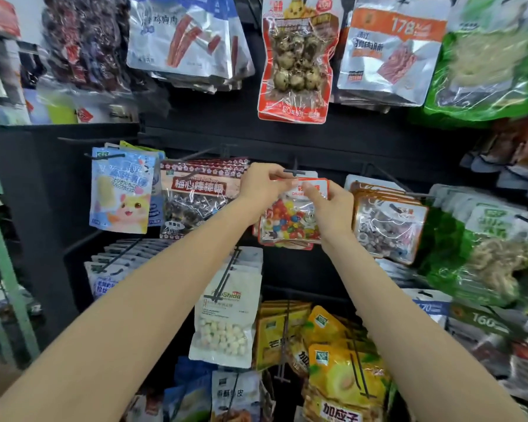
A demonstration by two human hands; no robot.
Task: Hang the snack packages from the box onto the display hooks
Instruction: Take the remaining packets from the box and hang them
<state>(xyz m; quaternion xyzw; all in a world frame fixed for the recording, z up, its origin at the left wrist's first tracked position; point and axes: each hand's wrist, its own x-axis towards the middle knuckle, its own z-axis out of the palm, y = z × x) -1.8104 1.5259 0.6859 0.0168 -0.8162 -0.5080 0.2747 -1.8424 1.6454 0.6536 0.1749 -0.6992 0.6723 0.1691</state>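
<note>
A black pegboard wall (333,141) filled my view, thick with hanging snack bags on thin black wire hooks. Near the middle of that wall I held the candy package (290,220) up at its hook (294,172), its top edge level with the hook's crossbar. My left hand (261,187) pinched the upper left corner of the header, and my right hand (333,205) gripped the upper right edge, thumb laid across the red-bordered front. Both hands were clamped on the one bag, close together. (Whether the hole had caught the wire, I could not tell; my fingers covered it.)

I judged it light and floppy: clear crinkly film, slick to the touch, with small round coloured sweets pooled low in the pouch. The flat sealed header seemed the stiffest part and the right place to hold, near the punched hole, so the loose belly could swing free.

Just beside it on the left hung the plum lollipop bags (198,199), glossy, with dark contents. To the right hung orange-edged pouches (387,220), equally shiny and creased.
</note>
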